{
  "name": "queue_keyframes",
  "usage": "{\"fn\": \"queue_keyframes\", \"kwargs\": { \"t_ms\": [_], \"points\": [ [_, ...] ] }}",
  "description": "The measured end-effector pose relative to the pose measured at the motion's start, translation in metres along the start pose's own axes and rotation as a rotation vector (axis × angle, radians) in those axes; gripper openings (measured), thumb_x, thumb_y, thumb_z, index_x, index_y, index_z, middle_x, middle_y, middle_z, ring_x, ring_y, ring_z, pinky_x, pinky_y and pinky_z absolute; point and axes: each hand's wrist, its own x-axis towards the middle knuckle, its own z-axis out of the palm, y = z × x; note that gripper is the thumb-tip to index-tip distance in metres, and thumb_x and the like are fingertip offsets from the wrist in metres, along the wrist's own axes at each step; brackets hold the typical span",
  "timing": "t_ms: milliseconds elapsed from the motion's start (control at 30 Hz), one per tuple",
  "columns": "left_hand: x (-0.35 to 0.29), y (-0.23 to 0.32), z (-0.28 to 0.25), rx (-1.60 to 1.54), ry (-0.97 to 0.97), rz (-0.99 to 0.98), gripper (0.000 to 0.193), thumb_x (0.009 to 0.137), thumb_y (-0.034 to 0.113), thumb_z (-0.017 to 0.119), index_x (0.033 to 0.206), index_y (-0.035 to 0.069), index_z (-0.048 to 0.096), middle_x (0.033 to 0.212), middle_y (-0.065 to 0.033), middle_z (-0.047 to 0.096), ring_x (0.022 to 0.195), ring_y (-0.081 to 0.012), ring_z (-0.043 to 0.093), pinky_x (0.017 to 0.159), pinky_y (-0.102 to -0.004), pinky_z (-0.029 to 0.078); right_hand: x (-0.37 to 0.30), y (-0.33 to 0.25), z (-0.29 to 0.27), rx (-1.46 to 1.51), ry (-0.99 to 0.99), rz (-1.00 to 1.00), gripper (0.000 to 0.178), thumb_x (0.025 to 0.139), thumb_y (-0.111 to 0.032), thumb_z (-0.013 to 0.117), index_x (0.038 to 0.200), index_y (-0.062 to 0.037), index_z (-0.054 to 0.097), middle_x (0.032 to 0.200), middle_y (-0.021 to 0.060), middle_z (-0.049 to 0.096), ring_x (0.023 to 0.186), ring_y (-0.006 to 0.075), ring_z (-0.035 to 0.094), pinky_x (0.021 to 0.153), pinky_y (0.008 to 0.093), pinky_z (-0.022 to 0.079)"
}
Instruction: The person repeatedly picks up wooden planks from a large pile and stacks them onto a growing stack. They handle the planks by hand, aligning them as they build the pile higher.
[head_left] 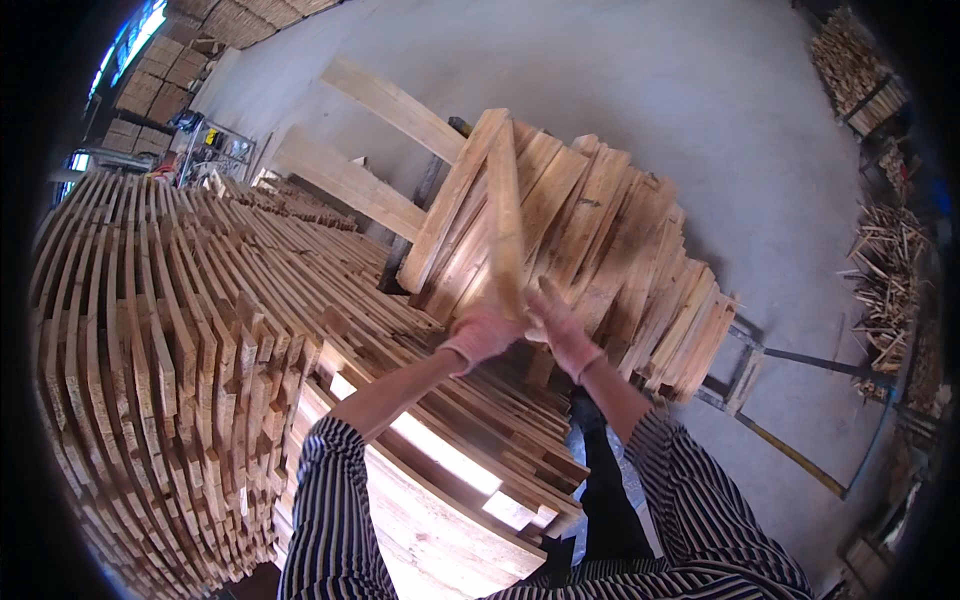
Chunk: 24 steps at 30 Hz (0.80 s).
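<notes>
My left hand [485,334], in a pinkish glove, is closed round the near end of a narrow wooden board [507,215]. The board slants up and away over a stack of boards [585,215], and its near part is blurred. Just right of that end is my right hand [565,332], gloved too, with fingers apart and pointing forward. Whether its fingertips touch the board is hard to make out. Another board [455,200] lies slantwise on the left side of the stack, its far end close to the held board's.
Long rows of stacked slats [150,370] fill the left side. Pale wide planks [430,520] lie by my left forearm. Two planks [395,108] jut out beyond the stack. A metal frame [745,375] stands at right, with scrap wood piles [890,290] along the far right.
</notes>
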Motion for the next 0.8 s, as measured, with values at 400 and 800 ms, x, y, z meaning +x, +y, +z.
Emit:
{"fn": "queue_keyframes", "kwargs": {
  "t_ms": [400, 800],
  "points": [
    [0.136, -0.159, -0.097, 0.672, 0.511, -0.29, 0.105, 0.08, 0.063, 0.075, 0.155, 0.0, 0.037, 0.151, -0.0253, 0.05, 0.134, -0.0396, 0.056, 0.111, -0.0436, 0.047, -0.012, 0.014, -0.081, 0.695, -0.353, 0.3, 0.049, 0.099, -0.03, 0.068, 0.134, 0.0026, 0.055, 0.115, 0.0167, 0.068, 0.098, 0.0275, 0.07, 0.082, 0.0394, 0.061],
    [0.086, -0.115, -0.045, 0.53, 0.427, -0.263, 0.1, 0.078, 0.049, 0.08, 0.157, 0.011, 0.033, 0.162, -0.0203, 0.036, 0.141, -0.0422, 0.047, 0.118, -0.0464, 0.041, -0.108, 0.086, -0.113, 0.67, -0.138, 0.329, 0.049, 0.093, -0.019, 0.071, 0.134, 0.003, 0.054, 0.109, 0.0123, 0.068, 0.093, 0.0235, 0.068, 0.084, 0.0405, 0.06]
  ]
}}
